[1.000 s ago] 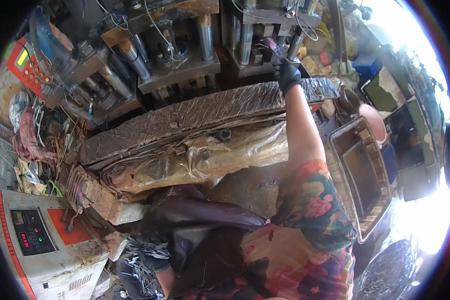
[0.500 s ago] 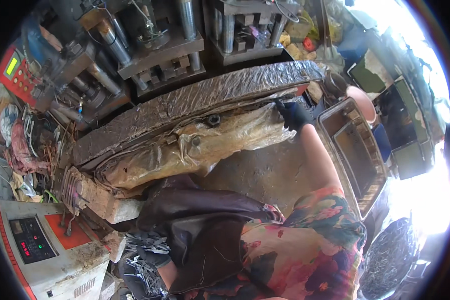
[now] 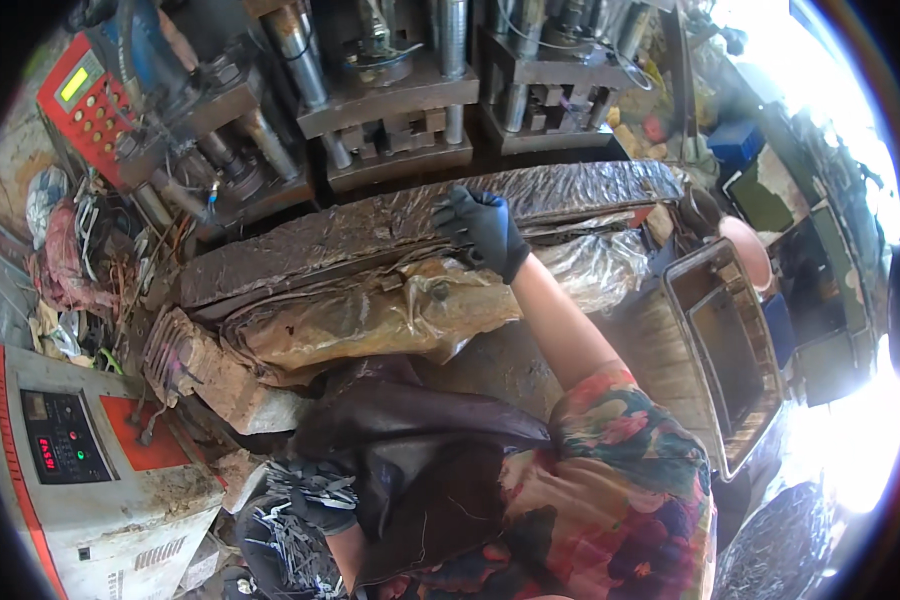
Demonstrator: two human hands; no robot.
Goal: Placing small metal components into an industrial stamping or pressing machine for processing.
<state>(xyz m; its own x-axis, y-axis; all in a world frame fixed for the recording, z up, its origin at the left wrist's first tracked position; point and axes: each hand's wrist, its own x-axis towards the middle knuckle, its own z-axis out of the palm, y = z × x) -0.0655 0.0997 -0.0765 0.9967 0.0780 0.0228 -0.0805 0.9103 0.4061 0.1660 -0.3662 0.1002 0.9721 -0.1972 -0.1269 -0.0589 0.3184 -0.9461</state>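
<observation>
Plastic-wrapped bench (image 3: pixel 300 250) under grimy presses (image 3: pixel 390 110), cluttered workshop, red control boxes (image 3: pixel 80 100).

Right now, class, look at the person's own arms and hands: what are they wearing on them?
The right hand wears a black glove ending at the wrist; the forearm beyond it is bare up to a short floral sleeve in red, green and dark blue. The left hand, low in the picture, also wears a dark glove. A dark brown apron covers the front.
</observation>
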